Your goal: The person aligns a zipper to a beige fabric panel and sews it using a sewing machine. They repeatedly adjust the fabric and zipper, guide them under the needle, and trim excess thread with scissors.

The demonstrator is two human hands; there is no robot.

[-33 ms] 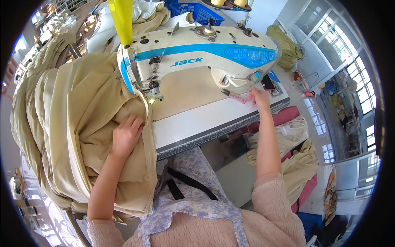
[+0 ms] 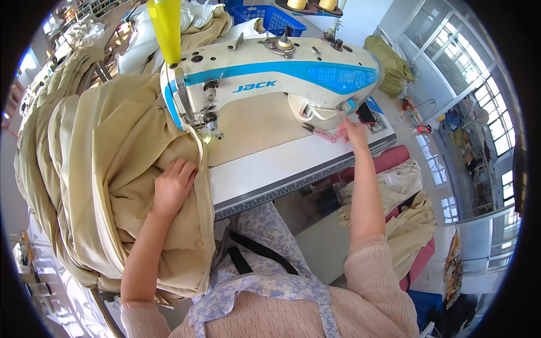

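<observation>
Tan cloth [image 2: 129, 180], one large heap: draped at left, its seamed edge reaching the needle end; arrangement as in the earlier frame.

Left hand [image 2: 174, 185], one: laid palm-down on the cloth near that edge, fingers bent and close together; whether they pinch a fold cannot be told. Place unchanged.

Sewing machine [image 2: 270, 70], one: cream with blue band, standing on a white table [image 2: 293, 163]. The panel [image 2: 344, 76] display, bright earlier, is now dim.

Thread snips [image 2: 321, 134], pink-handled: lying on the table below the machine's right end, position practically unchanged.

Right hand [image 2: 354, 134], one: thumb and forefinger spread, beside the snips' handle; contact cannot be told. Scarcely shifted.

Dark flat object [image 2: 366, 114], one: just beyond the right hand.
</observation>
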